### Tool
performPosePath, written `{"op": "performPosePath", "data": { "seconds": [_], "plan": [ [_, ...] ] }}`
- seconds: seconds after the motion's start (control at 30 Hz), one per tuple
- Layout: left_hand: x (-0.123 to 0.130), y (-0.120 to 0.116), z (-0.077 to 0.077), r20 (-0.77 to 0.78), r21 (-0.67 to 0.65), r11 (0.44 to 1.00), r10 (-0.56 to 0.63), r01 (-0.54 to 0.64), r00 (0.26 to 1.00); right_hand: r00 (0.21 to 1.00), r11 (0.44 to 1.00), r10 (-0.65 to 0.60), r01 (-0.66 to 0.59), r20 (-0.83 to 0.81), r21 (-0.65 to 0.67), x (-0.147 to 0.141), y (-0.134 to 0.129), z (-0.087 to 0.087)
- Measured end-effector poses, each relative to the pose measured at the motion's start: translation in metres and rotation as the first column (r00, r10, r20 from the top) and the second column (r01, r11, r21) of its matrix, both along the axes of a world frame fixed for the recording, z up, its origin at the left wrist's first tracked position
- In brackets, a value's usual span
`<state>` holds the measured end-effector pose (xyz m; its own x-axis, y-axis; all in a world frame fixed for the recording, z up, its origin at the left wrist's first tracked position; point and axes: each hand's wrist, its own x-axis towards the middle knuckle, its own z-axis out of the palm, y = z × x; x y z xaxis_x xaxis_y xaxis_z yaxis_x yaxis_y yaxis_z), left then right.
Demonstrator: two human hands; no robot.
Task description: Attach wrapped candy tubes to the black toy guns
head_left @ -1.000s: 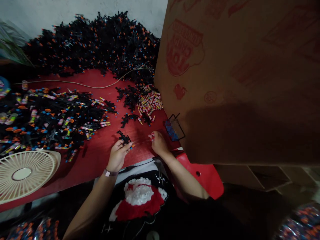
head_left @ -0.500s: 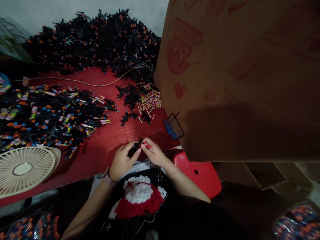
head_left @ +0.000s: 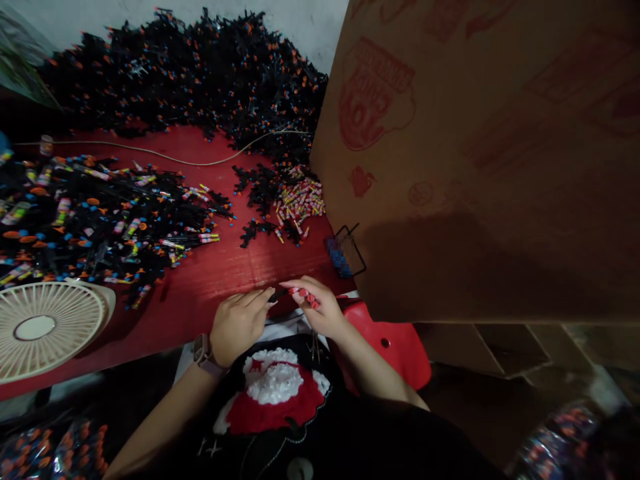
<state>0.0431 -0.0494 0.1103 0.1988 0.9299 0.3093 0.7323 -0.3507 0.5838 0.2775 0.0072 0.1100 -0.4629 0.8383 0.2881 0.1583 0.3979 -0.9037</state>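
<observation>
My left hand (head_left: pixel 237 323), with a watch at its wrist, closes over a black plastic toy gun (head_left: pixel 278 294) near the table's front edge. Most of that toy is hidden by the fingers. My right hand (head_left: pixel 325 310) is closed on several small red-and-pink candy tubes (head_left: pixel 304 295), one of them meeting the end of the black toy. Beyond the hands lie a heap of small wrapped candy tubes (head_left: pixel 303 198) and a little cluster of black toy guns (head_left: pixel 261 190).
A big mound of black toys (head_left: pixel 200 80) is against the wall. Toys with candy tubes (head_left: pixel 125 213) cover the red table's (head_left: pixel 235 267) left side. A cream fan (head_left: pixel 55 327) stands front left. A tall cardboard box (head_left: pixel 475 167) walls off the right, above a red stool (head_left: pixel 400 353).
My hands have drawn slightly apart and the left has turned palm down over the black toy. More candy tubes show in my right fingers. The view has shifted a little.
</observation>
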Motion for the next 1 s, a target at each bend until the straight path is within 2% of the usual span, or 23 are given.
{"op": "performPosePath", "data": {
  "seconds": [0.1, 0.2, 0.33, 0.43, 0.6, 0.7, 0.9, 1.0],
  "plan": [
    [0.003, -0.003, 0.0, 0.032, -0.03, 0.999, 0.026, -0.025, 0.999, 0.999, 0.995, 0.028, -0.032, 0.042, 0.095, 0.003, 0.001, 0.001],
    [0.003, -0.006, 0.0, -0.007, -0.068, 0.998, 0.01, -0.01, 1.0, 0.984, 0.98, 0.111, -0.131, 0.137, 0.15, 0.01, 0.005, 0.005],
    [-0.002, -0.008, 0.001, -0.153, -0.013, 0.996, -0.089, 0.088, 0.984, 0.943, 0.97, 0.181, -0.218, 0.279, 0.109, 0.014, 0.007, 0.009],
    [-0.008, -0.009, 0.001, -0.184, 0.046, 0.986, -0.148, 0.159, 0.972, 0.938, 0.976, 0.187, -0.212, 0.291, 0.056, 0.011, 0.004, 0.007],
    [-0.012, -0.016, -0.002, -0.121, 0.027, 0.996, -0.082, 0.086, 0.989, 0.961, 0.962, 0.13, -0.182, 0.246, 0.205, 0.004, -0.005, 0.0],
    [-0.011, -0.021, -0.005, -0.136, 0.104, 0.992, -0.052, 0.066, 0.989, 0.959, 0.97, 0.144, -0.185, 0.244, 0.155, 0.002, -0.008, 0.003],
    [-0.013, -0.021, -0.002, -0.314, 0.336, 0.919, -0.096, 0.205, 0.944, 0.947, 0.986, 0.168, -0.163, 0.275, -0.04, -0.004, -0.014, 0.012],
    [-0.016, -0.022, -0.001, -0.342, 0.388, 0.895, -0.083, 0.221, 0.936, 0.953, 0.991, 0.136, -0.128, 0.27, -0.049, -0.009, -0.021, 0.008]
  ]
}}
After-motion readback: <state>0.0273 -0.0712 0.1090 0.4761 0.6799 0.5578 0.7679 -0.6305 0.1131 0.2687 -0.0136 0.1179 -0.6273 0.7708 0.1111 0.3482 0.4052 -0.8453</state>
